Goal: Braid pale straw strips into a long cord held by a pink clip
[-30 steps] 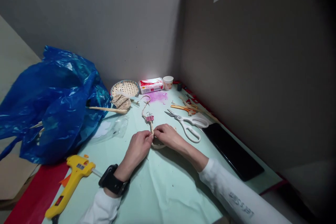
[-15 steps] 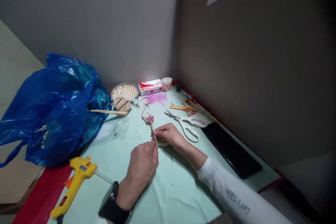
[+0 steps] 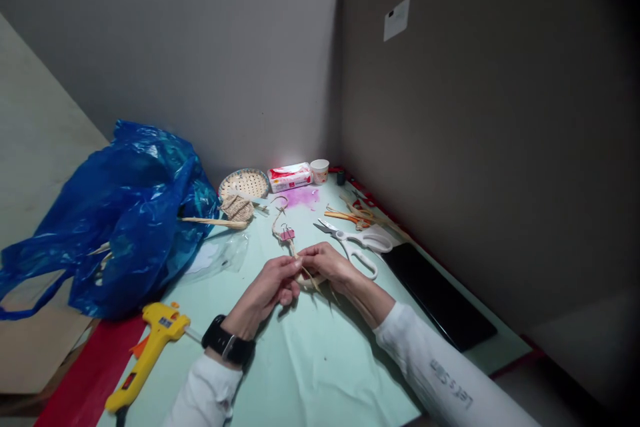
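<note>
Just below the centre of the frame, I see the bare left hand [image 3: 274,283] and right hand [image 3: 327,263] close together, fingertips pinched on a thin, pale, straw-like cord [image 3: 293,249]. It runs up past a pink binder clip [image 3: 287,235]. White-handled scissors [image 3: 374,241] lie right of centre, a yellow plastic glue gun [image 3: 149,355] lower left.

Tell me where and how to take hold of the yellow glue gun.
Best by the handle of the yellow glue gun, probably with the left hand coming from the near side: the handle is long and slants toward the wearer, while the translucent stick pokes from the body, farther away.
</note>
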Demonstrator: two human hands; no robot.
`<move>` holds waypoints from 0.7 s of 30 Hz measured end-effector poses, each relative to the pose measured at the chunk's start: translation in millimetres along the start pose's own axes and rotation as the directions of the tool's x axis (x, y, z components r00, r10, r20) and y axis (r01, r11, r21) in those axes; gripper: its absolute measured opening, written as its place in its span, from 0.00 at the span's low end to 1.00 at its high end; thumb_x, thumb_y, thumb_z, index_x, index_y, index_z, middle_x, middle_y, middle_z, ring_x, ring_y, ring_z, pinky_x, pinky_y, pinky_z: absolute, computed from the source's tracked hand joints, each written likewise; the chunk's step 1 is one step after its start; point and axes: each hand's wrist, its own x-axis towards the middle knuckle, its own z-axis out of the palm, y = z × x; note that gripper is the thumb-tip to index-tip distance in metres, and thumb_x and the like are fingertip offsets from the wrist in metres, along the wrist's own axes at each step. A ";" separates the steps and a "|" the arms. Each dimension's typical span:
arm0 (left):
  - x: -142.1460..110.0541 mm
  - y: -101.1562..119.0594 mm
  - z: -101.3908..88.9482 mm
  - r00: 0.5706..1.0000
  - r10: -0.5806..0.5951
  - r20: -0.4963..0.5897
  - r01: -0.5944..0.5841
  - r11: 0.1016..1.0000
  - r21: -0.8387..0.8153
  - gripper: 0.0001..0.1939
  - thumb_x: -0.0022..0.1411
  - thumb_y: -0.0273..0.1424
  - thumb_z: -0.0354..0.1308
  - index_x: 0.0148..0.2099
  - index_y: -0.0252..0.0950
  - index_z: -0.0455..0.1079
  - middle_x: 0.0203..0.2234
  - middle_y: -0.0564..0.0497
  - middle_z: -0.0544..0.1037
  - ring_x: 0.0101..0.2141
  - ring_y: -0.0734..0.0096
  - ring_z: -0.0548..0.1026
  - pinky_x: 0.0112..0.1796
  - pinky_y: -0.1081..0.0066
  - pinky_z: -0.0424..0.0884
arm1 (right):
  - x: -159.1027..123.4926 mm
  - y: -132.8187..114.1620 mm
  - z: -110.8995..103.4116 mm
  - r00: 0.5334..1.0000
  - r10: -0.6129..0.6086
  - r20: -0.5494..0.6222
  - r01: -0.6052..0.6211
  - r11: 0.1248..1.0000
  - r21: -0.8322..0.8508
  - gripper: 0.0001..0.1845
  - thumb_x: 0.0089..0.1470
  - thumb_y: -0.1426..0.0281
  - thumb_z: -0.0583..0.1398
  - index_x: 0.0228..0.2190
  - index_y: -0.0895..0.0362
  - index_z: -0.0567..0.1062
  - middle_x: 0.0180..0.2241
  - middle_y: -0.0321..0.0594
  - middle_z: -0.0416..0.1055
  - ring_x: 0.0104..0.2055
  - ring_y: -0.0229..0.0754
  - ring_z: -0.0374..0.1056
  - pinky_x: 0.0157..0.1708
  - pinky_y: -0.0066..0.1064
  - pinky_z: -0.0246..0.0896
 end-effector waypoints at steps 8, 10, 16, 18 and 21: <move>0.2 -6.6 -8.0 0.999 -0.011 0.049 0.015 0.998 -0.068 0.17 0.48 0.43 0.61 0.32 0.33 0.68 0.15 0.63 0.55 0.15 0.84 0.44 0.16 0.76 0.40 | -4.4 -2.1 -2.8 0.999 -0.022 0.043 0.027 0.994 -0.107 0.06 0.46 0.74 0.59 0.20 0.62 0.73 0.13 0.29 0.59 0.15 0.28 0.44 0.16 0.24 0.35; 0.8 -9.0 -15.3 1.000 0.004 0.011 -0.004 1.000 -0.011 0.14 0.48 0.40 0.62 0.29 0.32 0.71 0.12 0.61 0.57 0.14 0.82 0.48 0.17 0.75 0.42 | -3.4 -1.2 -3.3 0.999 -0.026 0.045 0.032 0.988 -0.154 0.08 0.47 0.73 0.58 0.19 0.62 0.73 0.12 0.29 0.57 0.14 0.28 0.43 0.15 0.25 0.34; 3.0 -6.8 -19.9 0.988 0.078 -0.136 -0.064 0.992 0.107 0.07 0.46 0.31 0.59 0.21 0.33 0.71 0.14 0.55 0.68 0.19 0.77 0.62 0.23 0.75 0.52 | 2.7 7.6 -3.8 0.999 -0.047 0.010 0.048 0.958 -0.282 0.09 0.49 0.73 0.57 0.23 0.62 0.76 0.12 0.29 0.59 0.13 0.28 0.44 0.15 0.25 0.35; 3.0 -2.8 -16.6 0.989 0.060 -0.136 -0.048 0.994 0.095 0.07 0.46 0.31 0.58 0.23 0.32 0.72 0.16 0.54 0.71 0.20 0.76 0.64 0.24 0.75 0.55 | 3.8 10.7 -3.7 0.997 -0.071 -0.010 0.064 0.943 -0.326 0.09 0.49 0.72 0.57 0.24 0.62 0.77 0.13 0.29 0.61 0.14 0.29 0.45 0.16 0.25 0.37; 2.8 3.3 -11.0 0.997 0.002 -0.082 0.003 0.998 0.056 0.09 0.46 0.33 0.56 0.25 0.32 0.71 0.16 0.54 0.69 0.17 0.77 0.62 0.21 0.75 0.54 | 4.1 13.6 -2.7 0.993 -0.115 -0.027 0.095 0.915 -0.393 0.10 0.49 0.72 0.57 0.24 0.62 0.78 0.14 0.31 0.64 0.16 0.30 0.49 0.20 0.25 0.43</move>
